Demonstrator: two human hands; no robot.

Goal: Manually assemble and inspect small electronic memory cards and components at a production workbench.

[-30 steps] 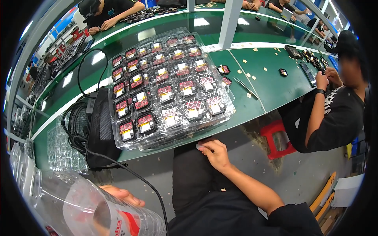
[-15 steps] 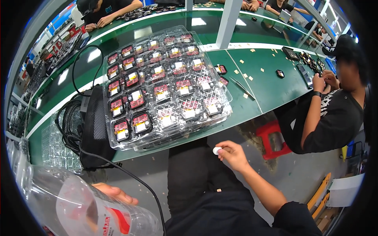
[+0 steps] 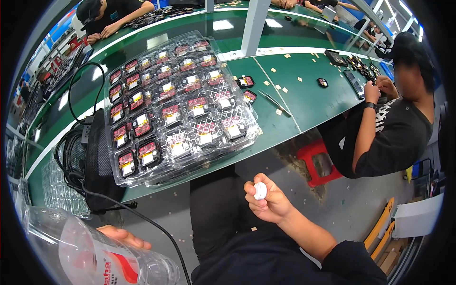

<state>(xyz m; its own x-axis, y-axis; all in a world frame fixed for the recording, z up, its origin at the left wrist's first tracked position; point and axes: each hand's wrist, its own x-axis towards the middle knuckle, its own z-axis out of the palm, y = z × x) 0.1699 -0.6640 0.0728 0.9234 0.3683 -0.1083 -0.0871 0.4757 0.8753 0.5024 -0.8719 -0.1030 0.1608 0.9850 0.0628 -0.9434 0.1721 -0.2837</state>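
Clear plastic bottle (image 3: 97, 251) is tilted between seven and eight o'clock in our view, our left grip (image 3: 125, 236) closed on its far side and partly hidden behind it. At five o'clock our right grip (image 3: 270, 203) pinches a small, round white cap (image 3: 260, 191), well apart from the bottle. At ten o'clock we see stacked clear trays (image 3: 187, 169) holding black-framed parts (image 3: 141, 124) on the green worktop (image 3: 308, 102); tweezers (image 3: 275, 103) lie at two o'clock.

Factory workshop: co-workers (image 3: 396, 135) sitting along long green desk (image 3: 316, 102), bending over small parts (image 3: 362, 69); clear trays (image 3: 209, 160) holding rows of similar modules (image 3: 141, 122); tweezers (image 3: 274, 103) lying nearby; red stool (image 3: 304, 154) standing on grey floor (image 3: 332, 209).
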